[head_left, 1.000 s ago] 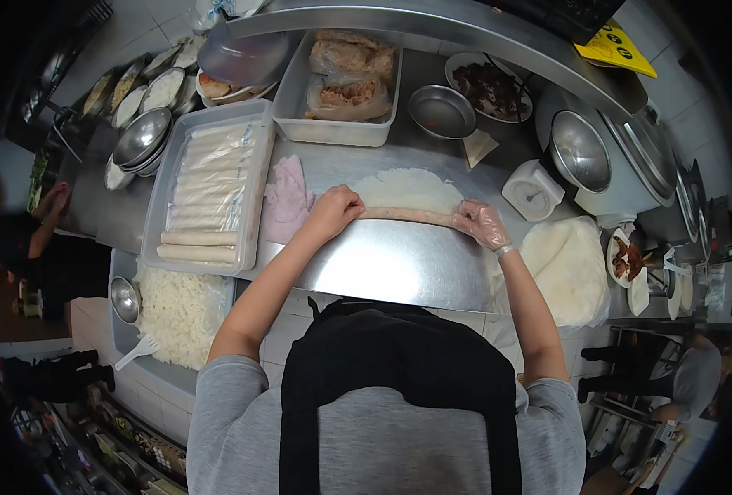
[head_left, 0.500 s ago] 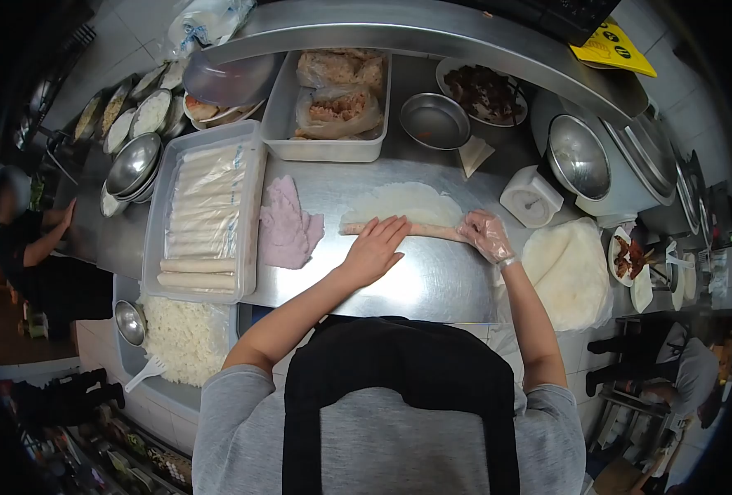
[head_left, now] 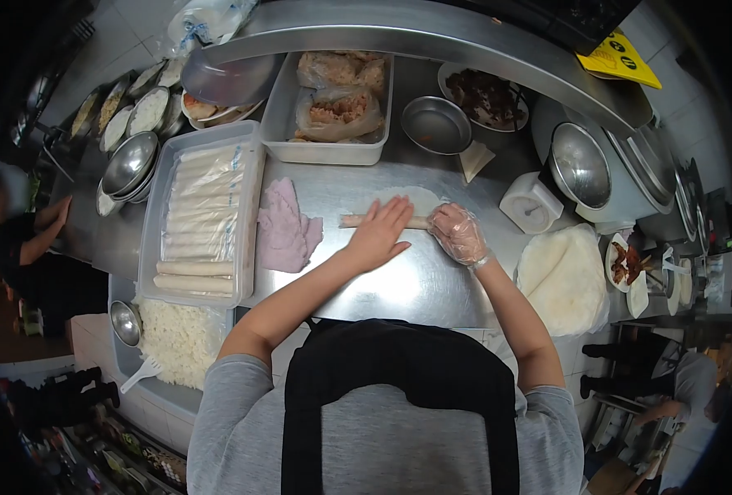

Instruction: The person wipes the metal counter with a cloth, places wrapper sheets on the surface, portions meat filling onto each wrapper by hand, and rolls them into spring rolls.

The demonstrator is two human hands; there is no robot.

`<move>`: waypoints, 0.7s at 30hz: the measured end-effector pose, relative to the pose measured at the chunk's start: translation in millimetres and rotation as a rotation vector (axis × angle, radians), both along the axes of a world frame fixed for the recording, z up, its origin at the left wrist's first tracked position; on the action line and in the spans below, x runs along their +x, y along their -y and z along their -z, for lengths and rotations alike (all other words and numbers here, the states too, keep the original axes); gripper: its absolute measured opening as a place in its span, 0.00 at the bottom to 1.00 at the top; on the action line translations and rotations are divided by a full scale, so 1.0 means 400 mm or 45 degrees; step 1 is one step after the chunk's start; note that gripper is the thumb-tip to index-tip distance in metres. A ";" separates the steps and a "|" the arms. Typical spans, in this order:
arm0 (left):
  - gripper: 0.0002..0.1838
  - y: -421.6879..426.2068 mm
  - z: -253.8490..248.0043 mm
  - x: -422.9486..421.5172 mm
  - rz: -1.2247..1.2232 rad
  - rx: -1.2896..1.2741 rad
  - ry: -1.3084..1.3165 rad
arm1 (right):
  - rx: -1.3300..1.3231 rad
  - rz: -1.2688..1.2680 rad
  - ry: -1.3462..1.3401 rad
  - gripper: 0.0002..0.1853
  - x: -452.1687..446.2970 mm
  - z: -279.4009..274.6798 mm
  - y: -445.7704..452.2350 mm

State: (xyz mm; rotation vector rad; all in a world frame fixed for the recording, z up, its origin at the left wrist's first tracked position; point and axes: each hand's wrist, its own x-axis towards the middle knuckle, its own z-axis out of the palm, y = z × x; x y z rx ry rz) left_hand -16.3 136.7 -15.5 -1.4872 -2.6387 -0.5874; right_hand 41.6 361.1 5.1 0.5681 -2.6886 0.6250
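Observation:
A thin, pale spring roll point(head_left: 353, 221) lies across the steel worktop, with its translucent wrapper sheet point(head_left: 421, 196) spread out on the far side. My bare left hand point(head_left: 380, 234) rests flat over the middle of the roll, fingers stretched away from me. At the roll's right end, my right hand point(head_left: 458, 234), in a clear plastic glove, curls its fingers down on it and hides that end. To the right lies a stack of round wrapper sheets point(head_left: 561, 280) on plastic.
On the left stand a tub of finished rolls point(head_left: 256, 239) and a pink cloth point(head_left: 285, 227). Behind are a tub of bagged filling point(head_left: 325, 152), a metal bowl point(head_left: 436, 125) and a small scale point(head_left: 531, 203). A container of white shreds point(head_left: 176, 342) sits lower left. A person point(head_left: 28, 239) stands far left.
My right hand has moved left and inward along the roll, and its right end is now covered. Less of the flat wrapper shows. My left hand has shifted slightly, its fingers more spread.

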 end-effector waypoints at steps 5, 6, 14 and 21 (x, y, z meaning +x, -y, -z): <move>0.28 -0.007 0.020 0.033 0.090 0.191 -0.008 | 0.013 -0.010 0.014 0.10 0.006 -0.004 0.002; 0.29 -0.006 0.025 0.033 0.078 0.182 -0.054 | 0.023 -0.002 0.026 0.09 0.006 -0.005 0.002; 0.31 -0.005 0.018 0.052 0.061 0.192 -0.004 | -0.891 0.438 0.221 0.09 -0.230 -0.155 -0.056; 0.33 -0.003 0.018 0.059 0.013 0.191 0.037 | 0.699 0.370 0.555 0.15 -0.520 -0.091 -0.110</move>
